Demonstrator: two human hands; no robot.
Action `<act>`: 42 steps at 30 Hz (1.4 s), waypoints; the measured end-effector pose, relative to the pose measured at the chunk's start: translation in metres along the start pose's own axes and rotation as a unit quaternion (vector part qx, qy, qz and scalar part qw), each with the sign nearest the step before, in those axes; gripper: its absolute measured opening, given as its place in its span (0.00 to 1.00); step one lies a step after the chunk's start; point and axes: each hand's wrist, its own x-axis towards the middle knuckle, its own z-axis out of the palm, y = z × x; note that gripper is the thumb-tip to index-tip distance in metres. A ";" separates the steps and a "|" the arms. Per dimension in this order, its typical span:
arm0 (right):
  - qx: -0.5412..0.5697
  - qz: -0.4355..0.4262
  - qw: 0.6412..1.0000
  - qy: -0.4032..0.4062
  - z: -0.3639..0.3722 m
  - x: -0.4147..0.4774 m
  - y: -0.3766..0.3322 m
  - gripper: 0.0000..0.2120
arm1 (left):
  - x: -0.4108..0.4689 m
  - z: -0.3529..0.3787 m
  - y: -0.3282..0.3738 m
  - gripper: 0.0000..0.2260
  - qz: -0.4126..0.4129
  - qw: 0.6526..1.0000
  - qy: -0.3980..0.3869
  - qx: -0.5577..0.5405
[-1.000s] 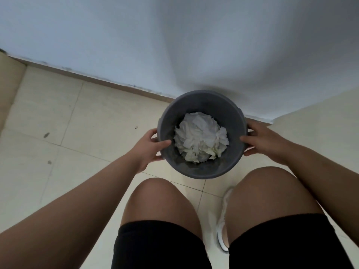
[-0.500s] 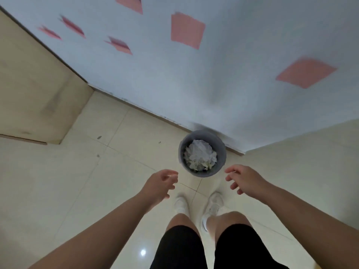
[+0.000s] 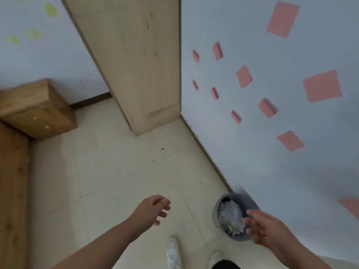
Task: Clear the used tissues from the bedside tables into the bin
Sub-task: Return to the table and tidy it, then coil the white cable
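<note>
With both the left hand [image 3: 153,209] and right hand [image 3: 261,228] spread and empty beside the bin [image 3: 217,212], a careless step could tip out its tissues [image 3: 231,216].

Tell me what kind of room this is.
Probably a bedroom or dorm room: a small wooden bedside cabinet against the wall, a tall pale wardrobe, pink sticky notes on the wall, and a grey bin of tissues on the tiled floor.

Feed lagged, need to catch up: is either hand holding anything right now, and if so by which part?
Nothing is held. The left hand and right hand are both open and empty; the bin of tissues stands on the floor by the wall.
</note>
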 end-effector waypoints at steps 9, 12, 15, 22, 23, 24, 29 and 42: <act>-0.337 -0.118 0.919 -0.167 0.117 0.041 -0.056 0.05 | -0.074 -0.015 -0.084 0.10 -0.073 0.947 0.218 -0.223; -0.431 -0.126 0.861 -0.240 0.148 0.055 -0.049 0.05 | -0.114 0.006 -0.114 0.10 -0.104 0.901 0.303 -0.294; -0.525 -0.145 0.778 -0.314 0.179 0.055 -0.042 0.06 | -0.158 0.035 -0.142 0.10 -0.127 0.824 0.406 -0.375; -0.626 -0.208 0.614 -0.434 0.249 -0.007 0.006 0.06 | -0.275 0.135 -0.207 0.09 -0.148 0.649 0.560 -0.494; -0.636 -0.211 0.590 -0.451 0.255 -0.021 0.019 0.06 | -0.294 0.154 -0.216 0.09 -0.151 0.619 0.580 -0.507; -0.647 -0.213 0.565 -0.466 0.261 -0.035 0.034 0.06 | -0.311 0.175 -0.225 0.09 -0.156 0.593 0.595 -0.519; -0.706 -0.235 0.426 -0.515 0.271 -0.097 0.118 0.06 | -0.367 0.290 -0.270 0.09 -0.185 0.475 0.636 -0.580; -0.761 -0.274 0.191 -0.556 0.248 -0.233 0.304 0.08 | -0.435 0.481 -0.364 0.09 -0.206 0.353 0.624 -0.666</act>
